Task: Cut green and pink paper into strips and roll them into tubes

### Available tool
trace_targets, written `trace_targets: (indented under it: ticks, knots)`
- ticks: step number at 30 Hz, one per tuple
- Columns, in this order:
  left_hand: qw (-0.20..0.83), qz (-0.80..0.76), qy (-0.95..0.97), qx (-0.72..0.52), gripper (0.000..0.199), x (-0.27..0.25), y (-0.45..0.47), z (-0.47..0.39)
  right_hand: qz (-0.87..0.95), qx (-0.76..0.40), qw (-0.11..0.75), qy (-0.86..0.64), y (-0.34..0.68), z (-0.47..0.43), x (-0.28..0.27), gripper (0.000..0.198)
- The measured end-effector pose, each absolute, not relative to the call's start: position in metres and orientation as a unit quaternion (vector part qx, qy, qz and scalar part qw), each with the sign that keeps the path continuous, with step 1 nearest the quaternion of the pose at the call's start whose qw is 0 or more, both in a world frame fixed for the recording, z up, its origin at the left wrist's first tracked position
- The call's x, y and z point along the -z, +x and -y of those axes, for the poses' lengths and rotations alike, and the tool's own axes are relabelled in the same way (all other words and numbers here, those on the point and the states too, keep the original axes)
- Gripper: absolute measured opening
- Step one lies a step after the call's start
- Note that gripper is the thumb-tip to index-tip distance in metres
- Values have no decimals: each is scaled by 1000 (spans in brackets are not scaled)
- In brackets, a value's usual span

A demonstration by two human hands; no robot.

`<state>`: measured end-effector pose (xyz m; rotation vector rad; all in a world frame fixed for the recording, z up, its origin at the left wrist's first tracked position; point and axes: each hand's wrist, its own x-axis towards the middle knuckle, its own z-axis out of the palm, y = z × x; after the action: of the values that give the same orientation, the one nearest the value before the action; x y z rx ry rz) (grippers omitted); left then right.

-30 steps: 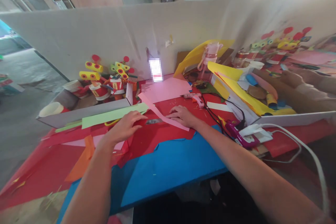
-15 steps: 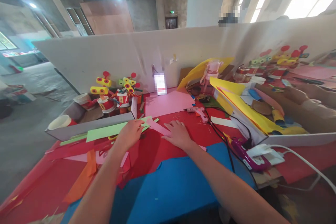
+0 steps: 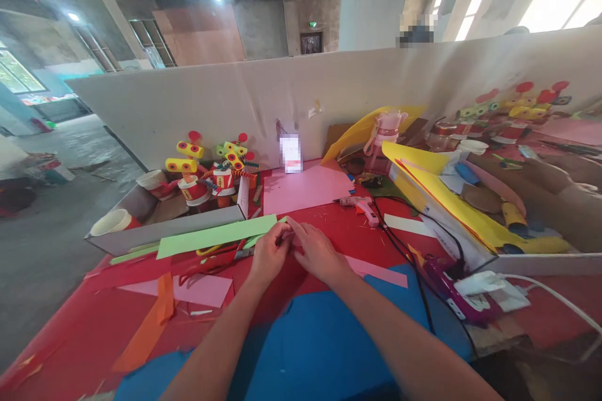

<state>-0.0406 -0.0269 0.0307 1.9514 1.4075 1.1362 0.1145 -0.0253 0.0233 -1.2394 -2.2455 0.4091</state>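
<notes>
My left hand (image 3: 271, 253) and my right hand (image 3: 320, 254) meet over the red table, fingertips almost touching. Both are closed on a pink paper strip (image 3: 295, 229), most of it covered by the fingers. Just left of my left hand lie a long light-green paper strip (image 3: 211, 236) and scissors with red and yellow handles (image 3: 219, 252), partly under the green paper. Another pink strip (image 3: 380, 271) lies to the right of my right wrist. Beyond the hands a pink paper sheet (image 3: 305, 188) rests flat.
Paper-cup figures (image 3: 192, 188) stand in a white box (image 3: 169, 225) at left. A pink glue gun (image 3: 360, 205) with a black cable lies right of centre, near a purple power strip (image 3: 463, 294). At right, a box holds yellow paper (image 3: 451, 207). Blue sheeting (image 3: 324, 338) covers the front.
My hands have come together, the left moving right. The pink strip, stretched between them before, is now mostly hidden in the fingers. The scissors and right-hand pink strip show more fully.
</notes>
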Motion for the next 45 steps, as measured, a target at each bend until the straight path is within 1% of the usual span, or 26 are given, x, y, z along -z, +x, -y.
trace_targets:
  ticks: [2,4,5,8,9,12,15,21,22,25,27,29,31,33,36,38,40,43,45]
  knots:
    - [265,-512,686,-445,17,-31,-39,28,825,-171,281,-461,115,27,-23,62]
    - [297,-510,646,-484,21,-29,-40,26,812,-181,311,-459,118,26,-21,57]
    - [310,-507,629,-501,22,-29,-40,26,805,-187,332,-454,121,24,-19,52]
    - [331,-494,597,-539,23,-28,-40,26,794,-205,374,-432,128,17,-14,28]
    - [336,-491,591,-544,23,-29,-40,26,796,-212,374,-426,130,15,-14,27]
    - [338,-490,595,-540,21,-30,-39,28,800,-229,368,-414,134,11,-13,36]
    - [302,-502,621,-521,22,-28,-42,27,794,-244,376,-411,137,11,-14,37]
    - [222,-444,723,-480,36,-24,-48,23,762,-308,399,-406,144,8,-15,40]
    - [202,-438,743,-465,35,-25,-49,23,764,-318,393,-401,145,7,-16,40]
    - [167,-419,783,-428,24,-27,-49,23,778,-327,361,-396,147,7,-19,43]
    - [158,-414,794,-417,23,-28,-48,24,788,-307,340,-412,147,11,-22,43]
    - [150,-428,796,-401,23,-28,-48,25,804,-262,314,-432,145,16,-25,40]
    - [154,-456,793,-374,23,-29,-48,26,828,-211,273,-441,142,20,-27,40]
    - [174,-490,774,-360,23,-28,-48,26,846,-178,225,-450,142,21,-28,34]
    - [216,-531,719,-393,18,-26,-53,22,852,-161,170,-469,145,18,-28,29]
    - [235,-550,680,-425,17,-24,-57,18,848,-149,148,-486,149,16,-30,27]
    - [250,-560,650,-449,20,-22,-59,15,841,-111,160,-505,152,14,-33,29]
    - [299,-551,635,-452,21,-22,-56,15,837,-49,233,-493,148,17,-38,39]
    - [339,-524,652,-431,20,-23,-50,18,854,-60,256,-449,140,21,-38,44]
